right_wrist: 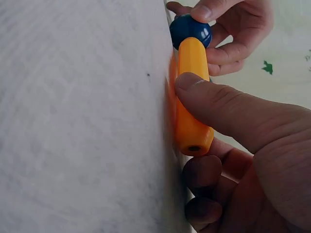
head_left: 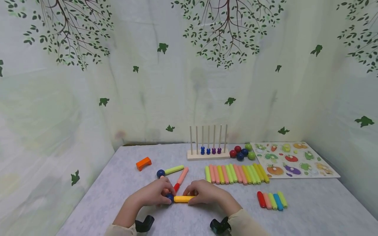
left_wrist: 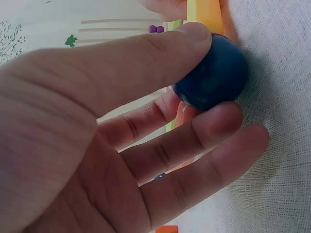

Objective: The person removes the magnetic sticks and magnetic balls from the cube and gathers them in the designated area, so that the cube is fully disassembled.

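My left hand [head_left: 153,192] pinches a dark blue ball [left_wrist: 221,73] between thumb and fingers, close over the table. The thumb and fingers of my right hand [head_left: 208,192] grip a yellow-orange rod [right_wrist: 190,121]; a small hole shows in its near end. The rod's far end meets the ball, and the two line up in the right wrist view. Just beyond my hands lie another blue ball [head_left: 160,173] with a light green stick [head_left: 174,169] against it, and a pink stick [head_left: 183,175] in line with a red piece [head_left: 176,187]. My left fingers partly hide this group.
An orange bridge-shaped block [head_left: 143,163] sits at the left. Behind stands a wooden peg rack [head_left: 208,155] with beads, beside several loose balls [head_left: 240,156]. A row of sticks [head_left: 236,173], a vegetable picture board [head_left: 287,160] and a smaller stick group [head_left: 272,200] lie rightward.
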Demonstrator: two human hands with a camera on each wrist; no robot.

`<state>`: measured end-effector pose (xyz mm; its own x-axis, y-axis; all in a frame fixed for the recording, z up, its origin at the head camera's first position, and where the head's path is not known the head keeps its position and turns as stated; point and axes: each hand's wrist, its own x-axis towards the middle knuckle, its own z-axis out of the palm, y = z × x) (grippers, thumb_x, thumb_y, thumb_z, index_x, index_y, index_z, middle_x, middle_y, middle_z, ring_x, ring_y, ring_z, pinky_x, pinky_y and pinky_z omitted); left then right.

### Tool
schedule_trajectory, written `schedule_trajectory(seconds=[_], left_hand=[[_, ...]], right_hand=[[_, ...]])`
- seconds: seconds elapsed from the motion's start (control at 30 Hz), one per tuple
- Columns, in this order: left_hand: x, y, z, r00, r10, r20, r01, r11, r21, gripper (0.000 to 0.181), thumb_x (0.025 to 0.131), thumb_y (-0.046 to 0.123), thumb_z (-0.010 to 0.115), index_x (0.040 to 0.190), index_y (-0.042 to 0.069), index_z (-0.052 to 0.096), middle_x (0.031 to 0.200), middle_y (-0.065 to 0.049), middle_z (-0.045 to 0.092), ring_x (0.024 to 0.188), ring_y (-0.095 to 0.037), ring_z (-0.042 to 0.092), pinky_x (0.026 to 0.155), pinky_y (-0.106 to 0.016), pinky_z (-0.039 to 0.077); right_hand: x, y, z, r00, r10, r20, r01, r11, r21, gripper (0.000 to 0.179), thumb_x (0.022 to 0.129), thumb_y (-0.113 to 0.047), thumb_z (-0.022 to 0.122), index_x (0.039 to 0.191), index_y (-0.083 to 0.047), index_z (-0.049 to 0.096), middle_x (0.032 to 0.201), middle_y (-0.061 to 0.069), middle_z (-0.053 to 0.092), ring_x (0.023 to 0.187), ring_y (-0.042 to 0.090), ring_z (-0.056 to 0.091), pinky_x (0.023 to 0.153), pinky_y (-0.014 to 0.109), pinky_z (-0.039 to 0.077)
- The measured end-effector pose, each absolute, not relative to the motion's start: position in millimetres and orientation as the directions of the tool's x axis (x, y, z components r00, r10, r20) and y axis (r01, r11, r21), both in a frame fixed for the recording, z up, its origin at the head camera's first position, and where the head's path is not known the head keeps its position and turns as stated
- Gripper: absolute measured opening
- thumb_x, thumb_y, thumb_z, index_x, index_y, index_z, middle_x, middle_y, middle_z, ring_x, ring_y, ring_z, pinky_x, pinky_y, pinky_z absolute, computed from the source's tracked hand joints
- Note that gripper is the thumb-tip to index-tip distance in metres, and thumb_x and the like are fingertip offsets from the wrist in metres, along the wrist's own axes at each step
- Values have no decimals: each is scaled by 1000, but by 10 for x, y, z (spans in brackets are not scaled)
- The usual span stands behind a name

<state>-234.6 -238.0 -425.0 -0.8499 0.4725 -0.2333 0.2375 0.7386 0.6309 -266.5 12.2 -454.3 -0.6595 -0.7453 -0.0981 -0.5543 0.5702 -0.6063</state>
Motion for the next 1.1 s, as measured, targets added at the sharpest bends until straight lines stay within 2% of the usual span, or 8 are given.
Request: schedule_trajectory(seconds=[0.17,0.27,0.37,0.47,0.63,0.77,0.93,1.1], left_hand=[[-2354,-2375,-4269,-847,470,-249,221,737,639,16,85,17,80,100,21,76,102,0,55,85,-18,54,64,-26,53],[-2349,-2373,-4268,-849,465,-252,212,736,643,16,85,16,79,100,20,76,102,0,56,85,-18,54,64,-26,53],[-2338,-2374,-4267,-848,459,-264,190,730,656,16,85,15,79,100,19,76,101,-1,55,84,-19,54,63,-27,53],[-2329,-2375,-4270,-849,448,-280,159,722,673,17,85,12,79,100,17,76,102,-3,55,82,-20,55,60,-29,55],[-2325,-2371,-4266,-852,431,-297,125,718,685,17,85,11,79,101,17,75,103,-4,53,83,-21,54,58,-31,56],[-2319,-2368,-4267,-852,433,-296,123,713,690,16,86,11,78,101,17,75,103,-4,52,83,-21,54,58,-31,56],[-2318,-2370,-4268,-850,441,-289,133,709,692,16,86,11,78,101,17,75,102,-4,52,82,-21,53,58,-32,55],[-2327,-2367,-4268,-850,444,-283,141,710,690,16,86,12,78,101,17,75,101,-4,52,81,-21,53,58,-32,55]], right_hand=[[-2681,177,-4524,-631,-768,-112,-577,561,-594,19,90,-27,75,108,-32,75,90,-16,61,79,1,52,75,18,44],[-2683,213,-4495,-646,-753,-124,-555,575,-601,17,90,-28,75,106,-32,74,90,-15,61,80,2,53,76,19,45],[-2687,258,-4457,-710,-696,-110,-492,601,-630,17,89,-30,75,106,-31,74,89,-13,62,80,6,55,75,22,47],[-2708,312,-4434,-800,-598,-47,-435,632,-641,23,90,-30,74,113,-29,70,87,-9,61,77,10,55,70,25,46],[-2775,364,-4476,-893,-447,48,-389,716,-580,30,93,-33,69,122,-30,60,81,-4,57,66,14,52,59,26,42],[-2820,350,-4543,-908,-416,52,-382,769,-512,26,94,-35,67,118,-31,62,84,-6,59,69,13,51,61,27,41],[-2859,343,-4580,-909,-414,51,-391,803,-451,14,92,-34,71,104,-28,70,84,-10,61,74,11,53,63,26,43],[-2860,382,-4547,-899,-436,29,-407,811,-421,23,86,-38,77,104,-24,75,88,-10,61,78,10,52,66,24,44]])
